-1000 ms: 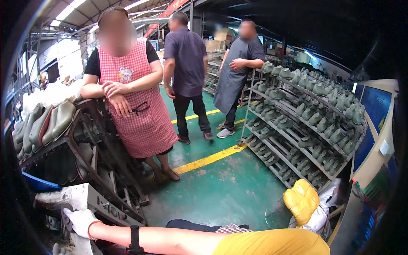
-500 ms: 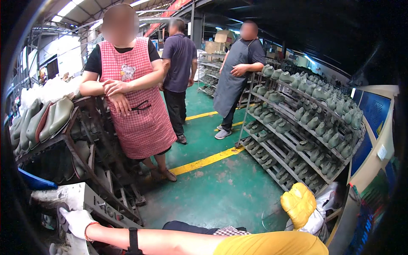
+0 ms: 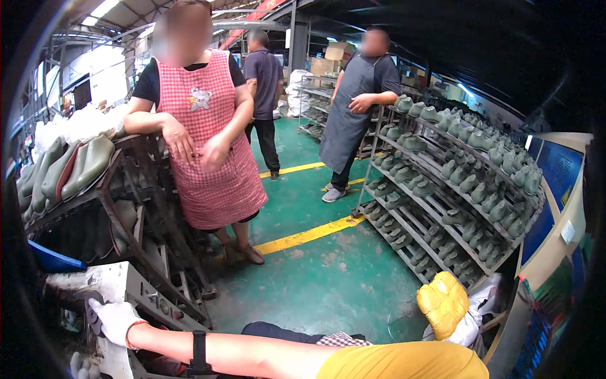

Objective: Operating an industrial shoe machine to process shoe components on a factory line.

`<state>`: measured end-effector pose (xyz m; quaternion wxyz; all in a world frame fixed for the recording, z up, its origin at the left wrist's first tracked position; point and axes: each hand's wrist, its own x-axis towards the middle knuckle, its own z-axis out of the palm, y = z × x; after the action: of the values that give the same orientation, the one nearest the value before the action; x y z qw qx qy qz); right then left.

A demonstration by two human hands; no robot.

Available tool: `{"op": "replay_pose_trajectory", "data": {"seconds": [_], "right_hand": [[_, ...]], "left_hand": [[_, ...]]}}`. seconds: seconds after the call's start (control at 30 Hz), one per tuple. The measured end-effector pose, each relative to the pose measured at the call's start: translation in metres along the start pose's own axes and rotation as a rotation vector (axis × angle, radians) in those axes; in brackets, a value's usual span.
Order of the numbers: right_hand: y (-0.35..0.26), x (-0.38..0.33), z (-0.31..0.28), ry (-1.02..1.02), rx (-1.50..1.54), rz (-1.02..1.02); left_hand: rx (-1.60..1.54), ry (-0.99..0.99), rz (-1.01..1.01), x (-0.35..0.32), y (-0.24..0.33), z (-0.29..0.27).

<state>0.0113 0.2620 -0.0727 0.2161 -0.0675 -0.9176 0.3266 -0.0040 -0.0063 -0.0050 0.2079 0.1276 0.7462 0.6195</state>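
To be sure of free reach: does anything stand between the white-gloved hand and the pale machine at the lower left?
Nothing visible does. The left hand already lies on the pale machine, its fingers against a dark round part there.

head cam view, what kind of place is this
Most likely a shoe factory floor: a slanted rack of grey-green shoe lasts, more lasts on the left rack, and aproned workers on a green floor.

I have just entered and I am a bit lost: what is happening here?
The person's left hand, in a white glove, rests on a white machine at the lower left. The right hand, in a yellow glove, is raised near a rack of green shoe lasts. A co-worker in a red checked apron leans on another rack.
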Motion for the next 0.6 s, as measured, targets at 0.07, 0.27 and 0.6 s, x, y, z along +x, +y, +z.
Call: {"op": "replay_pose_trajectory", "data": {"seconds": [0.07,0.27,0.6], "right_hand": [[0.0,-0.0013,-0.0008,0.001,0.005,-0.007],[-0.0002,-0.0032,-0.0035,-0.002,-0.003,-0.011],[-0.0003,-0.0031,-0.0058,-0.011,-0.01,-0.004]], "left_hand": [[0.013,-0.009,0.02,0.0001,-0.0018,-0.0018],[-0.033,-0.007,0.044,0.0043,-0.0079,-0.0072],[-0.011,0.005,0.031,0.0058,-0.0079,-0.0059]]}}
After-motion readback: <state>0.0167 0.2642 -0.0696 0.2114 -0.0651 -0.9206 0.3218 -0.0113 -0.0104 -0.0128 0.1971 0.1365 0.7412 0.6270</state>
